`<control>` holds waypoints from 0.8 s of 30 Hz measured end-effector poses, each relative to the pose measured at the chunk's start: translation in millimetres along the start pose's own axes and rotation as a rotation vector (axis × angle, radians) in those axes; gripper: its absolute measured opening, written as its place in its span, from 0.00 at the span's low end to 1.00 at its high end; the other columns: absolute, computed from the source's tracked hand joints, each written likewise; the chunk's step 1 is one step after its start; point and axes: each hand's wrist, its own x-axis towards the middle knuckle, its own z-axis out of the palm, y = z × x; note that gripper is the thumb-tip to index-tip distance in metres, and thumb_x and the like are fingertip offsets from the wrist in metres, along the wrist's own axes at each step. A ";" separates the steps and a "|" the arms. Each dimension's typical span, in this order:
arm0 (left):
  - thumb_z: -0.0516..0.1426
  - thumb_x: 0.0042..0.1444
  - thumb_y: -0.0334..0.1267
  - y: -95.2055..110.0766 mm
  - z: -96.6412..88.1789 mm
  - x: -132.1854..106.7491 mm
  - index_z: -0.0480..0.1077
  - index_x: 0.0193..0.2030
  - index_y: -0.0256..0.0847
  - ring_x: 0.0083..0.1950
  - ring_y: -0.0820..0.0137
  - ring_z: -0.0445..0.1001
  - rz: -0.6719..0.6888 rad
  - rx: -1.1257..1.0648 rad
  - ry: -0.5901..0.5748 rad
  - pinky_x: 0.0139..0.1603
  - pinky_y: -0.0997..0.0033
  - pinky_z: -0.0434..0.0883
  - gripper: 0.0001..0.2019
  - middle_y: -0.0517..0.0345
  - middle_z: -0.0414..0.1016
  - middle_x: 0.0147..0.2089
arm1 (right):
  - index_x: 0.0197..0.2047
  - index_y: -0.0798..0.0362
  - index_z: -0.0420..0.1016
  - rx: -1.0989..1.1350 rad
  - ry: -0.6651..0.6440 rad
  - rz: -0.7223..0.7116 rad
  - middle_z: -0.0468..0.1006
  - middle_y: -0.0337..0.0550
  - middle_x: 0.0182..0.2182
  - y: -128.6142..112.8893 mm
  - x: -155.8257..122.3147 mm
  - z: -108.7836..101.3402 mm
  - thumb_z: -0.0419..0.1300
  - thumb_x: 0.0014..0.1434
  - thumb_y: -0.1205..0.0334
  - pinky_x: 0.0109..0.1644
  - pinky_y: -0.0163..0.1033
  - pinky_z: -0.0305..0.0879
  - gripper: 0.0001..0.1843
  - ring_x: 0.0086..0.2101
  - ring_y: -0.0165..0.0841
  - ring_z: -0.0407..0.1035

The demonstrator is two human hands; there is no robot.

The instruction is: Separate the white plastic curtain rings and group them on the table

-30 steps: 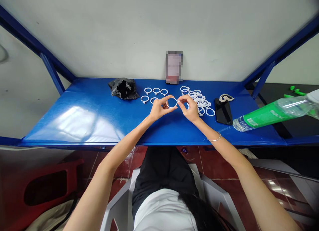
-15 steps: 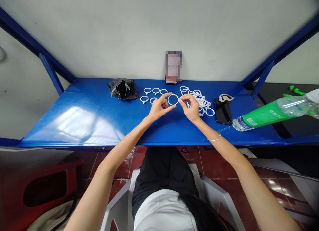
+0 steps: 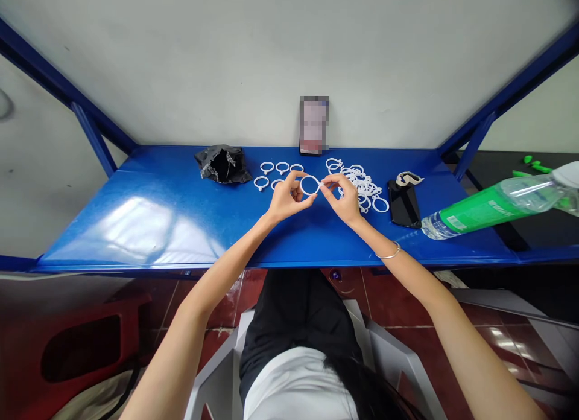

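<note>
A white curtain ring (image 3: 310,194) is held up between my two hands above the blue table. My left hand (image 3: 286,198) curves its thumb and forefinger around the left side of the ring, its other fingers curled in. The small eyelet at the ring's right side is pinched by my right hand (image 3: 342,197). Just behind my right hand lies a heap of white curtain rings (image 3: 368,187). Beyond my left hand, several more rings (image 3: 266,167) are spread out in rows, some partly covered by that hand.
On the blue table (image 3: 239,227) a crumpled black plastic bag (image 3: 224,165) lies at the back left. A phone (image 3: 313,127) leans against the wall. To the right are a black phone (image 3: 404,206), a beige strap-like item (image 3: 409,178) and a green-labelled bottle (image 3: 488,209).
The ring has shifted slightly left, deeper into my left hand, whose fingers have drawn in around it. My right hand has moved a little left with the eyelet.
</note>
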 end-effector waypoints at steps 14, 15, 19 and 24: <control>0.65 0.50 0.46 -1.2 1.9 -1.9 0.63 0.40 0.41 0.18 0.80 0.59 -0.054 0.012 -0.034 0.21 0.77 0.56 0.19 0.72 0.62 0.18 | 0.34 0.50 0.71 0.016 -0.022 0.042 0.77 0.43 0.33 3.2 -0.8 -0.2 0.60 0.64 0.49 0.38 0.42 0.71 0.14 0.33 0.34 0.71; 0.65 0.50 0.47 -1.4 1.8 -2.0 0.63 0.41 0.41 0.18 0.80 0.59 -0.051 0.017 -0.036 0.21 0.77 0.56 0.19 0.72 0.62 0.18 | 0.34 0.50 0.71 0.017 -0.018 0.044 0.77 0.43 0.33 3.4 -0.8 -0.3 0.60 0.64 0.49 0.38 0.42 0.71 0.14 0.32 0.34 0.71; 0.65 0.51 0.48 -2.1 1.6 -2.1 0.63 0.40 0.41 0.18 0.80 0.58 -0.038 0.027 -0.039 0.22 0.77 0.56 0.19 0.72 0.62 0.18 | 0.34 0.50 0.71 0.015 -0.009 0.047 0.77 0.43 0.33 3.5 -1.3 -0.4 0.60 0.64 0.48 0.38 0.42 0.71 0.14 0.32 0.34 0.71; 0.66 0.50 0.47 -2.5 1.6 -2.3 0.63 0.40 0.41 0.18 0.80 0.59 -0.048 0.013 -0.044 0.22 0.77 0.57 0.20 0.72 0.62 0.18 | 0.34 0.50 0.71 0.015 -0.013 0.044 0.77 0.42 0.32 3.8 -2.3 0.1 0.60 0.64 0.49 0.38 0.41 0.71 0.14 0.32 0.34 0.71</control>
